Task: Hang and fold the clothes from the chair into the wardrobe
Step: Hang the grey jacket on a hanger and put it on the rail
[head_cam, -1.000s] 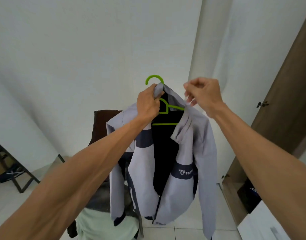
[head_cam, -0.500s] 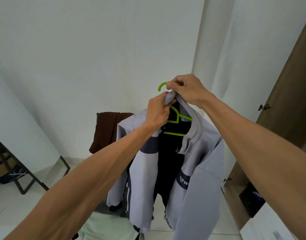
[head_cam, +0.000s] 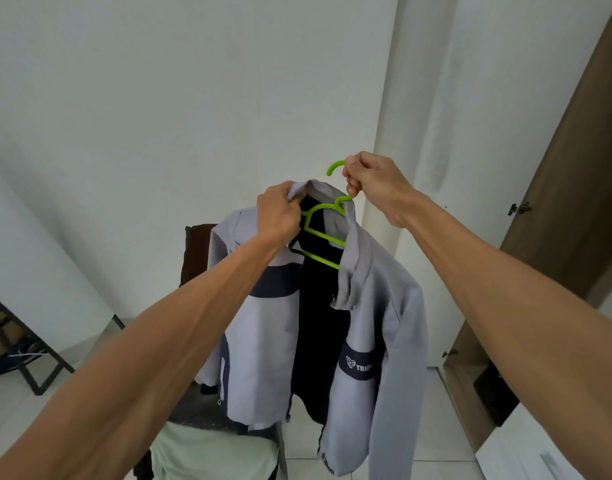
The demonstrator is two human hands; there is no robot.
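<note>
The person holds a pale grey zip jacket with navy panels [head_cam: 377, 306] up at arm's length, above the clothes-piled chair [head_cam: 207, 420]. The right hand [head_cam: 373, 181] is clenched round the neck of the lime-green plastic hanger [head_cam: 323, 233]; the left hand [head_cam: 278, 216] pinches the collar. The hanging step seems nearly done: next, I'd guess, settle the left shoulder, then carry it to the brown wooden wardrobe [head_cam: 574, 188].
</note>
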